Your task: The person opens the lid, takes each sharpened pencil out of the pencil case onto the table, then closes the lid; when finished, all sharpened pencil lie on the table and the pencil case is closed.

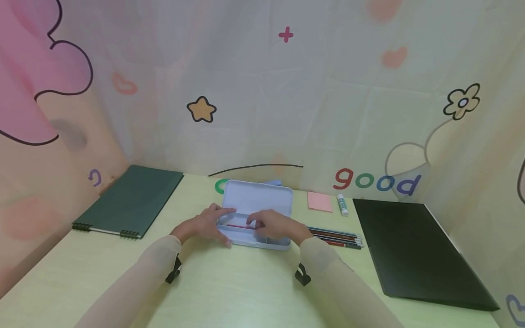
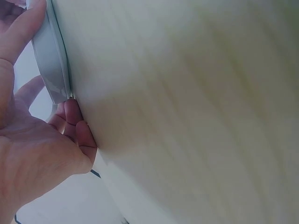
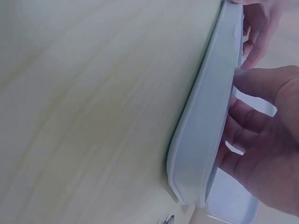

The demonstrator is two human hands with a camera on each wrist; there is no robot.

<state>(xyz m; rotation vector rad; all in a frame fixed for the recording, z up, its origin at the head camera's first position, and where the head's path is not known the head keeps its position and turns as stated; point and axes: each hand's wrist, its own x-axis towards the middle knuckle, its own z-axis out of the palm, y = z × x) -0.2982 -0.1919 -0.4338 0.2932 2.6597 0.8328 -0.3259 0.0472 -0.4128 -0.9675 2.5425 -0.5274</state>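
A pale lilac pencil case (image 1: 245, 236) lies with its hinged lid (image 1: 258, 198) raised at the back. My left hand (image 1: 205, 224) grips the case's left end, thumb at the front edge; in the left wrist view its other fingers (image 2: 72, 112) curl around the end wall. A slim red pencil (image 1: 238, 226) lies in the case along the divider. My right hand (image 1: 274, 224) reaches into the case with bent fingers over the pencil's right end. In the right wrist view, its thumb (image 3: 257, 83) is at the case rim; the fingertips are hidden, so any hold on the pencil cannot be seen.
Several pencils (image 1: 338, 237) lie right of the case. Behind them are pink sticky notes (image 1: 319, 202) and a glue stick (image 1: 342, 205). A dark green spiral notebook (image 1: 131, 200) lies left, a black folder (image 1: 418, 255) right. A green ring-shaped object (image 1: 220, 186) shows behind the lid.
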